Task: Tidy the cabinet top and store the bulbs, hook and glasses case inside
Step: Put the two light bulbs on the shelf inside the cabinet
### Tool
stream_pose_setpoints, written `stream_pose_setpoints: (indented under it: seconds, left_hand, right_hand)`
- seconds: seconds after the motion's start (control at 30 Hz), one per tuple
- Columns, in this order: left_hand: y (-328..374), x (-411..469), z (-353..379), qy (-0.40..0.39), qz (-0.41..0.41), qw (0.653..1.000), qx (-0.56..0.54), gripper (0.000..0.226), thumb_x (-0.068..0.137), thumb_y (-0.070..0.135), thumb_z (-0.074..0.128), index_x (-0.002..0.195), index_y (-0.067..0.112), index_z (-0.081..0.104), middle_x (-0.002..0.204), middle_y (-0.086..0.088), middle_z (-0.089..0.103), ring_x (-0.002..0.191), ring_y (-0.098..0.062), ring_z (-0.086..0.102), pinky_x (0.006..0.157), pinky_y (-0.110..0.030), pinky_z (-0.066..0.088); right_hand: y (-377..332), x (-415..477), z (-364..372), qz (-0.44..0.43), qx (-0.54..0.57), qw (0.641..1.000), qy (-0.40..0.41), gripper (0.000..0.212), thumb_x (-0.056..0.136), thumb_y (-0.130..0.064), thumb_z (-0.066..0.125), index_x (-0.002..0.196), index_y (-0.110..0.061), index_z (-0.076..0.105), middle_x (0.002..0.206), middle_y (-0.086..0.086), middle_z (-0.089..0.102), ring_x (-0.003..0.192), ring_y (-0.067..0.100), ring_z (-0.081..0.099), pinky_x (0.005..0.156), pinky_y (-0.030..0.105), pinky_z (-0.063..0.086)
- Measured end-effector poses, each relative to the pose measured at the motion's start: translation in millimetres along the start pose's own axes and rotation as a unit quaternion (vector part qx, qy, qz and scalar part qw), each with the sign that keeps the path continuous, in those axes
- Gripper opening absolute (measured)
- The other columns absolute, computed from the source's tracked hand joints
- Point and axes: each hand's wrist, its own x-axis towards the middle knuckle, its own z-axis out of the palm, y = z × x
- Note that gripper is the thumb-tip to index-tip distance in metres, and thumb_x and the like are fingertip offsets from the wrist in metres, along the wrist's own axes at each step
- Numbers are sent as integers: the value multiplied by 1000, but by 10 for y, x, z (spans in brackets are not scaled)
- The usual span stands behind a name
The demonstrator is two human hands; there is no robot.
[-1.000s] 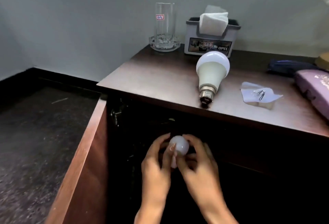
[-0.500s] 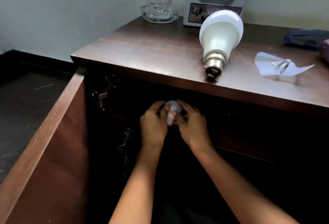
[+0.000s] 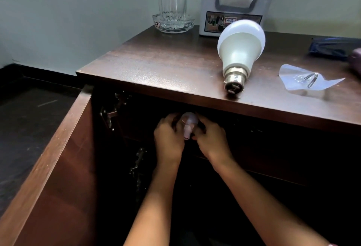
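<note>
A small white bulb (image 3: 189, 123) is held between my left hand (image 3: 168, 136) and my right hand (image 3: 210, 138), just inside the dark opening under the cabinet top (image 3: 156, 64). Both hands have their fingers wrapped around it. A large white bulb (image 3: 240, 50) lies on the top, its metal base toward the front edge. To its right lies a metal hook (image 3: 310, 78) on a clear adhesive sheet. A dark blue glasses case (image 3: 334, 47) rests at the far right, partly cut off by the frame.
The cabinet door (image 3: 52, 167) stands swung out at the left, its hinges (image 3: 109, 114) visible. A glass vase (image 3: 172, 7) and a tissue box (image 3: 232, 11) stand at the back by the wall. A purple object (image 3: 355, 60) shows at the right edge.
Both hands have carried the small bulb forward, deeper into the cabinet opening under the top. My view has come closer and lower.
</note>
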Motion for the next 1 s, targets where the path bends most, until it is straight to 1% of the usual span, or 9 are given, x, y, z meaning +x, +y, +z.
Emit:
stream_pose_setpoints:
  seconds: [0.07,0.17,0.27,0.37,0.53,0.67,0.8,0.9,1.0]
  left_hand:
    - [2,-15,-12,20,11,1000,-1,27,89,10,54,114,6,63,116,-19,63,102,-26,60,80,-16,36]
    - [52,-61,-59,65,29,997,-14,26,88,6,55,112,3,63,116,-21,59,84,-13,51,73,-8,29]
    - [133,-128,-105,94,44,994,-45,24,88,8,56,111,2,62,114,-19,56,69,-5,46,70,-6,28]
    - [176,-176,-121,96,45,993,-55,24,88,7,55,111,3,62,112,-18,57,67,8,43,69,-6,29]
    - [262,-313,-157,130,36,987,-90,16,86,6,56,101,4,61,99,-16,60,66,6,47,63,4,34]
    - [388,-521,-194,238,1,952,-192,18,78,19,56,93,15,48,79,1,54,61,5,52,57,-2,37]
    - [603,-659,-325,296,68,922,-239,10,81,20,52,90,20,48,78,11,51,68,3,52,65,-7,39]
    - [951,-719,-556,289,199,903,-246,6,86,21,49,91,18,48,81,10,49,69,-6,49,67,-18,39]
    - [1322,-581,-733,239,241,908,-244,14,86,14,53,97,17,45,82,13,49,68,0,47,65,-12,37]
  right_hand:
    - [2,12,9,0,-7,1000,3,34,90,-11,46,123,-14,56,122,16,63,113,30,58,101,39,44]
    - [-6,19,4,-6,-26,1000,15,35,90,-8,42,122,-11,55,122,19,62,110,35,59,99,43,44]
    - [-14,-2,-32,-11,-52,998,25,36,91,-9,42,126,-11,52,127,18,59,116,32,55,102,35,41]
    - [-13,-29,-51,-13,-50,998,29,37,91,-10,43,127,-13,51,129,16,57,120,29,52,99,30,38]
    - [9,-92,-64,-21,-43,998,38,40,91,-9,43,129,-17,49,133,11,55,124,25,49,102,27,35]
    - [28,-154,-75,-39,-39,997,50,41,90,-5,43,130,-14,48,133,13,54,122,29,50,104,33,38]
    - [-26,-243,-108,-24,-68,995,75,39,89,-5,44,128,-10,50,133,15,52,124,29,47,102,25,29]
    - [-220,-613,-223,-54,-70,991,102,28,82,-6,45,101,-11,64,108,13,65,101,25,60,83,17,36]
    - [-631,-1036,-530,-155,-28,974,165,19,75,-20,45,84,-22,61,83,-4,65,73,7,58,67,6,37]
